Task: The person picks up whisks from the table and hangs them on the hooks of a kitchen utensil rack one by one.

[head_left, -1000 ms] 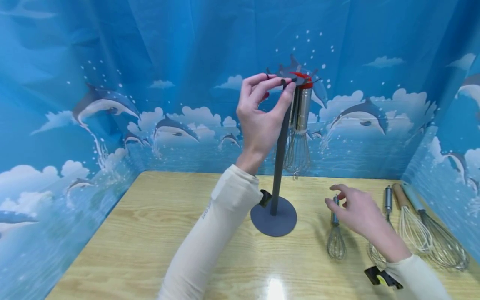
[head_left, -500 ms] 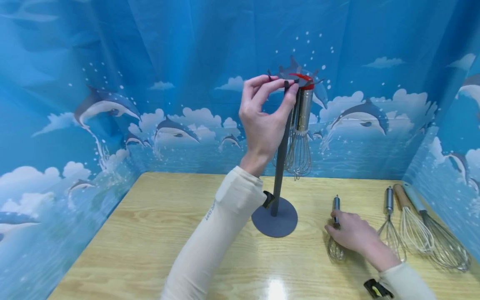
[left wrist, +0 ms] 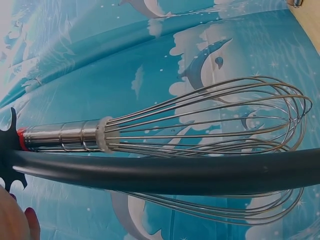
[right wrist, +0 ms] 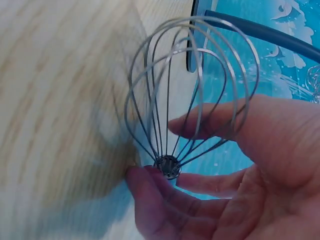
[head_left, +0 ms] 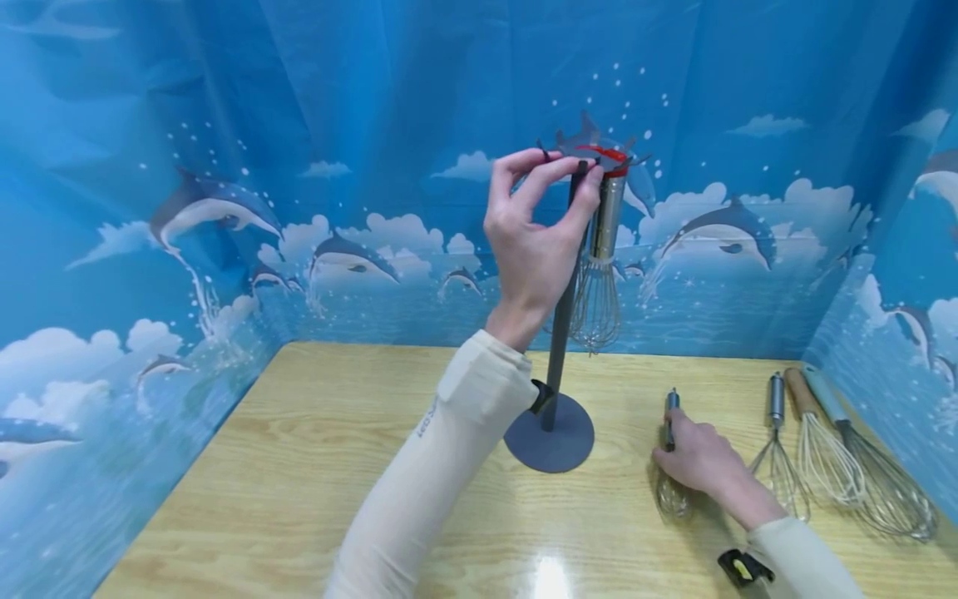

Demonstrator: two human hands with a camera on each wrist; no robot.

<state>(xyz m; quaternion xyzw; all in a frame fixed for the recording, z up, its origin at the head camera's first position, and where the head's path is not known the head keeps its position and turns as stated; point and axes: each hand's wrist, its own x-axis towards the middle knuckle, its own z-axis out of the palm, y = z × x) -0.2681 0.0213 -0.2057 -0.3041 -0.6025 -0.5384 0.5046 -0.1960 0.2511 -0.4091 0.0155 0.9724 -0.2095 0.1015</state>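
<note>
A dark grey hook stand [head_left: 554,353] rises from a round base, with a hooked disc on top. My left hand [head_left: 535,233] pinches the edge of that disc between thumb and fingers. Steel whisks, including a front one [head_left: 608,218] with a red loop, hang from the far side; in the left wrist view the hanging whisk [left wrist: 62,136] shows behind the dark post. On the table to the right, my right hand [head_left: 699,456] grips a small steel whisk [head_left: 673,400]. The right wrist view shows its wire balloon [right wrist: 200,50] rising past my thumb, fingers around the handle below.
Right of my right hand lie several more whisks: a steel-handled one [head_left: 777,399], a wooden-handled one [head_left: 802,391] and one with a pale blue-green handle [head_left: 826,393]. A blue dolphin-print curtain [head_left: 419,100] encloses the wooden table [head_left: 299,466] at the back and sides.
My right hand has come down from above the small whisk's handle and now grips it. My left hand stays at the disc, which has shifted slightly right along with the stand's top.
</note>
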